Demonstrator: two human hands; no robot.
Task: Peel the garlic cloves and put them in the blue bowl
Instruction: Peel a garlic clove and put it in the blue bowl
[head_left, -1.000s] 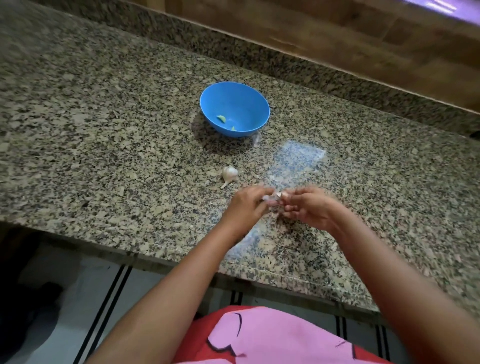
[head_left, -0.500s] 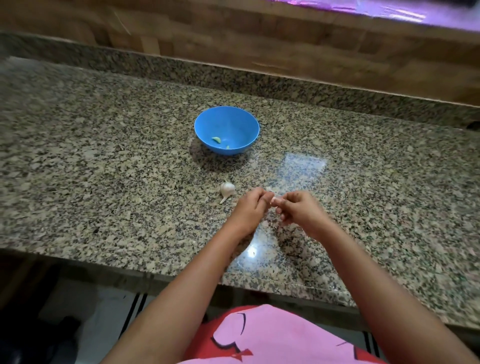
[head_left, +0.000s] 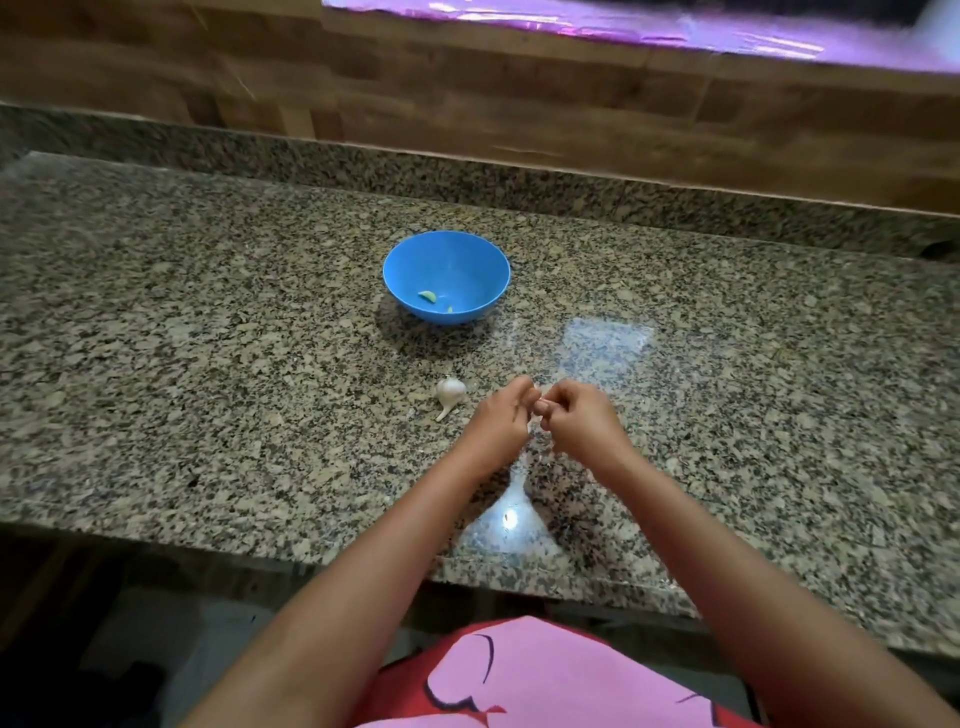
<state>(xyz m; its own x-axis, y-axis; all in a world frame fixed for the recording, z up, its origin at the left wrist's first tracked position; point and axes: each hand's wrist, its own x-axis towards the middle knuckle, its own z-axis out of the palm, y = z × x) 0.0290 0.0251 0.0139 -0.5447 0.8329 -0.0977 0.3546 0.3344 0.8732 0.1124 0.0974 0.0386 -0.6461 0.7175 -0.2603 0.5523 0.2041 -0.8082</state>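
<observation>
Both hands meet over the speckled granite countertop (head_left: 208, 338), fingertips together: the left hand (head_left: 501, 418) and the right hand (head_left: 579, 423) are curled and pinch a small pale garlic clove (head_left: 540, 408) between them, mostly hidden by the fingers, so its long axis cannot be told. The round blue plastic bowl (head_left: 488, 254) stands straight ahead of the hands and a little to their left, well apart from them, with two peeled pale-green cloves (head_left: 428, 296) lying near its front wall. The white garlic bulb with a short stem (head_left: 450, 392) lies just beside the left hand, between it and the bowl. The left hand looks slightly nearer to the bowl, so the drop would likely be a forward reach over the bulb.
</observation>
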